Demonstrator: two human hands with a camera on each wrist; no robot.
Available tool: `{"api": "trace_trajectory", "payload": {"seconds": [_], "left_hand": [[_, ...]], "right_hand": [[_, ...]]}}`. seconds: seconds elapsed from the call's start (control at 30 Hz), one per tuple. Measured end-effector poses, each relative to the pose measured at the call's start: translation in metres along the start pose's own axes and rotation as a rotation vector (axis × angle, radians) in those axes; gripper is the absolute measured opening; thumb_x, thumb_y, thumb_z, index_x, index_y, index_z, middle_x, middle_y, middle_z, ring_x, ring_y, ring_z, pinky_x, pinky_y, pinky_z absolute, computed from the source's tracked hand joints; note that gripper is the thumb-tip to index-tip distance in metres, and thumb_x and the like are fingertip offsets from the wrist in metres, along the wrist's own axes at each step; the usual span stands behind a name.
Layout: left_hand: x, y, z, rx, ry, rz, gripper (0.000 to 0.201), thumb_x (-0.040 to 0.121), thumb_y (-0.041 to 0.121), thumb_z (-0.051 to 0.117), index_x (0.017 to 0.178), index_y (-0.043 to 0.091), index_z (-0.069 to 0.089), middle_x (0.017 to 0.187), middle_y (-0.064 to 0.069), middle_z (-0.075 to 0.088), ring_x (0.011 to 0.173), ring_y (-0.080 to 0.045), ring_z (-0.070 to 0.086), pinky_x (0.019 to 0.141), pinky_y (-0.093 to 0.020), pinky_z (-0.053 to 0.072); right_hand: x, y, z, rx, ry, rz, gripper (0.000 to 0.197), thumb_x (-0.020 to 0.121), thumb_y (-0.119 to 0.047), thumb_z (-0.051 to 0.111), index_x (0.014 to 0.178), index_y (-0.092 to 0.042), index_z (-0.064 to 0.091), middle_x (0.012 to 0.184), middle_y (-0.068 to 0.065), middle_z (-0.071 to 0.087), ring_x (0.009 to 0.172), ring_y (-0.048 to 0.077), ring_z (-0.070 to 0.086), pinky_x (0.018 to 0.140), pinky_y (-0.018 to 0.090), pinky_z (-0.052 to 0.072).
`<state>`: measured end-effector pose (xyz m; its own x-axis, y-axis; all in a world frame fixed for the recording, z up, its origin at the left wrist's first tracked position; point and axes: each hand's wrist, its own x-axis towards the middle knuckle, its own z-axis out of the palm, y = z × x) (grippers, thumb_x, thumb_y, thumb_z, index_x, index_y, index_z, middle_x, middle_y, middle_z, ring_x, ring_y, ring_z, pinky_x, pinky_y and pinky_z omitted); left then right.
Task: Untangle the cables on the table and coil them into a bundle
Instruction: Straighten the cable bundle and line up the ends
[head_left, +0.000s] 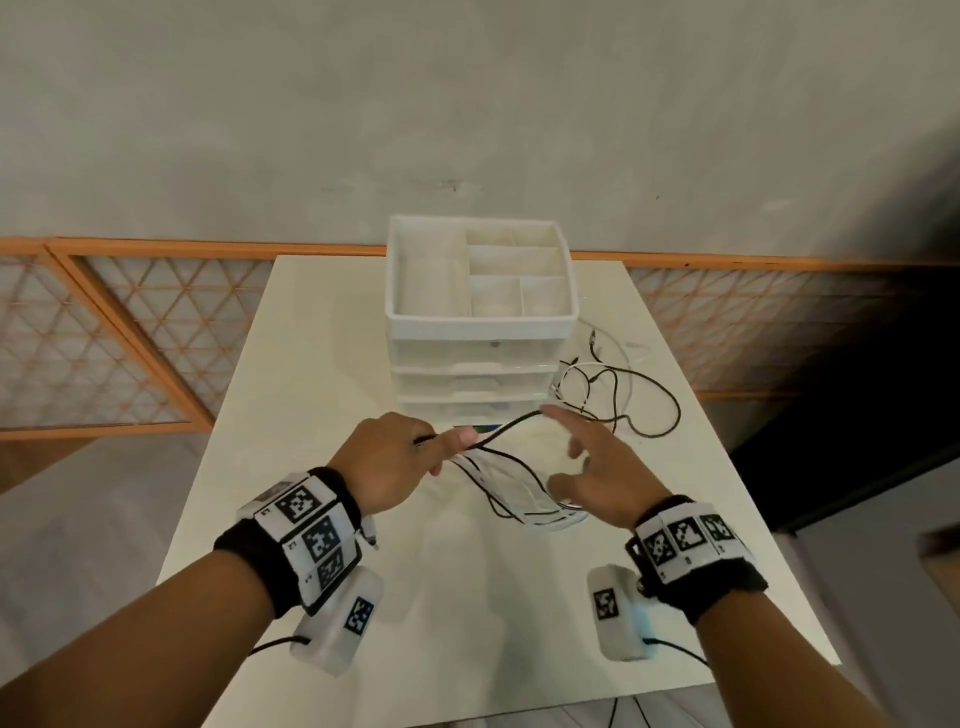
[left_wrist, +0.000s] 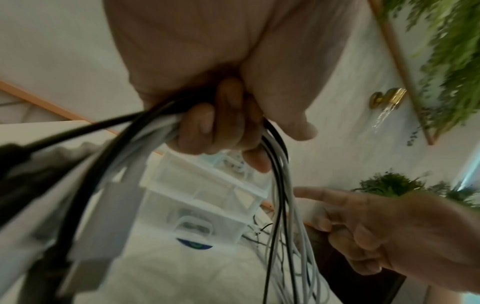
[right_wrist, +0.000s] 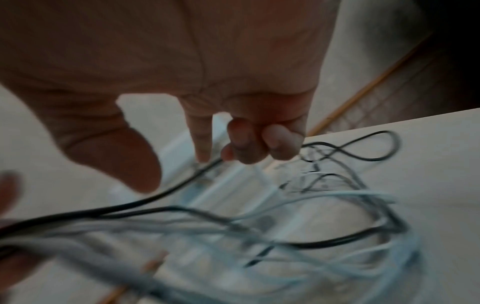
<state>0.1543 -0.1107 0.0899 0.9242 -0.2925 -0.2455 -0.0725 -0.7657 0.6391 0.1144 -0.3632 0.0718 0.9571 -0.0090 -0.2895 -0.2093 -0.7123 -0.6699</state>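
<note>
My left hand (head_left: 439, 447) grips a coil of black and white cables (head_left: 519, 493), whose loops hang down to the white table (head_left: 322, 415). In the left wrist view the fingers (left_wrist: 223, 131) curl round the bunch of cables (left_wrist: 279, 205). One black cable (head_left: 511, 426) runs from that hand toward a loose tangle (head_left: 623, 395) lying on the table right of the drawers. My right hand (head_left: 576, 447) hovers open to the right of the coil, and its index fingertip (right_wrist: 203, 156) touches the black cable (right_wrist: 155, 197). It holds nothing.
A white plastic drawer unit (head_left: 480, 322) with an open divided tray on top stands at the table's back middle. An orange-framed lattice panel (head_left: 130, 332) runs behind the table. The table's right edge lies near the loose tangle.
</note>
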Motion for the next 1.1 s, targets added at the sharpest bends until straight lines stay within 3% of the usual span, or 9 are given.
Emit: {"api": "trace_trajectory", "payload": {"seconds": [0.17, 0.3, 0.43, 0.53, 0.63, 0.73, 0.87, 0.97, 1.1], "left_hand": [[-0.017, 0.010, 0.009, -0.015, -0.055, 0.170, 0.070, 0.078, 0.067, 0.063, 0.067, 0.000, 0.050, 0.055, 0.000, 0.039, 0.049, -0.012, 0.034, 0.047, -0.023, 0.031], [-0.031, -0.003, 0.016, 0.026, -0.149, 0.174, 0.055, 0.083, 0.061, 0.063, 0.063, 0.012, 0.048, 0.055, 0.006, 0.040, 0.044, -0.007, 0.035, 0.043, -0.017, 0.033], [-0.044, -0.039, 0.030, 0.052, -0.333, 0.060, 0.039, 0.095, 0.049, 0.055, 0.078, 0.014, 0.049, 0.061, 0.004, 0.045, 0.047, -0.008, 0.047, 0.044, -0.016, 0.041], [-0.053, -0.057, 0.043, 0.036, -0.353, 0.015, 0.031, 0.100, 0.044, 0.046, 0.088, 0.018, 0.057, 0.068, 0.003, 0.049, 0.057, -0.011, 0.047, 0.056, -0.019, 0.043], [-0.059, -0.054, 0.048, 0.078, -0.334, 0.031, 0.029, 0.103, 0.040, 0.041, 0.088, 0.021, 0.056, 0.069, 0.007, 0.049, 0.059, -0.008, 0.044, 0.057, -0.017, 0.035], [-0.061, -0.037, 0.047, 0.092, -0.334, 0.105, 0.026, 0.103, 0.037, 0.043, 0.083, 0.023, 0.054, 0.070, 0.007, 0.052, 0.064, -0.012, 0.048, 0.060, -0.022, 0.036], [-0.065, -0.014, 0.042, -0.041, -0.194, 0.235, 0.010, 0.097, 0.019, 0.054, 0.103, 0.019, 0.061, 0.087, 0.008, 0.063, 0.077, -0.013, 0.058, 0.062, -0.016, 0.042], [-0.066, -0.019, 0.042, -0.061, -0.007, 0.172, 0.009, 0.092, 0.020, 0.058, 0.102, 0.020, 0.057, 0.077, 0.007, 0.059, 0.073, -0.020, 0.059, 0.070, -0.032, 0.051], [-0.071, -0.025, 0.046, -0.129, 0.037, 0.234, 0.016, 0.100, 0.024, 0.050, 0.106, 0.020, 0.063, 0.089, 0.002, 0.065, 0.084, -0.023, 0.061, 0.080, -0.040, 0.049]], "right_hand": [[-0.020, -0.031, 0.056, -0.111, -0.019, -0.118, 0.046, 0.069, -0.051, 0.077, 0.111, -0.040, 0.058, 0.090, -0.010, 0.059, 0.085, 0.014, 0.057, 0.077, 0.031, 0.048], [-0.022, 0.007, 0.088, -0.111, 0.158, -0.104, 0.022, 0.083, -0.044, 0.072, 0.079, -0.023, 0.066, 0.063, -0.007, 0.055, 0.066, 0.016, 0.051, 0.064, 0.029, 0.039], [-0.031, 0.036, 0.105, -0.104, 0.344, -0.084, 0.016, 0.083, -0.032, 0.076, 0.086, -0.016, 0.072, 0.067, -0.002, 0.058, 0.066, 0.017, 0.052, 0.065, 0.026, 0.037], [-0.038, 0.036, 0.116, -0.152, 0.220, 0.006, 0.023, 0.085, -0.039, 0.073, 0.096, -0.020, 0.073, 0.079, -0.002, 0.058, 0.077, 0.019, 0.059, 0.069, 0.024, 0.037], [-0.049, 0.016, 0.107, -0.359, 0.073, 0.141, 0.045, 0.076, -0.058, 0.070, 0.115, -0.038, 0.064, 0.117, 0.001, 0.048, 0.112, 0.022, 0.056, 0.094, 0.030, 0.043], [-0.054, -0.016, 0.095, -0.514, 0.128, -0.036, 0.065, 0.067, -0.063, 0.068, 0.129, -0.048, 0.051, 0.138, -0.004, 0.033, 0.129, 0.020, 0.037, 0.111, 0.044, 0.030], [-0.053, -0.038, 0.095, -0.121, 0.095, -0.297, 0.042, 0.074, -0.026, 0.058, 0.114, -0.033, 0.070, 0.105, -0.007, 0.072, 0.094, 0.013, 0.066, 0.087, 0.032, 0.052], [-0.057, -0.040, 0.082, 0.211, 0.281, -0.217, 0.025, 0.080, -0.007, 0.068, 0.092, -0.026, 0.079, 0.081, -0.014, 0.075, 0.071, 0.001, 0.066, 0.068, 0.013, 0.047], [-0.063, -0.039, 0.071, 0.346, 0.258, -0.192, 0.026, 0.084, -0.002, 0.068, 0.091, -0.025, 0.079, 0.076, -0.015, 0.074, 0.065, 0.002, 0.064, 0.062, 0.016, 0.047]]}}
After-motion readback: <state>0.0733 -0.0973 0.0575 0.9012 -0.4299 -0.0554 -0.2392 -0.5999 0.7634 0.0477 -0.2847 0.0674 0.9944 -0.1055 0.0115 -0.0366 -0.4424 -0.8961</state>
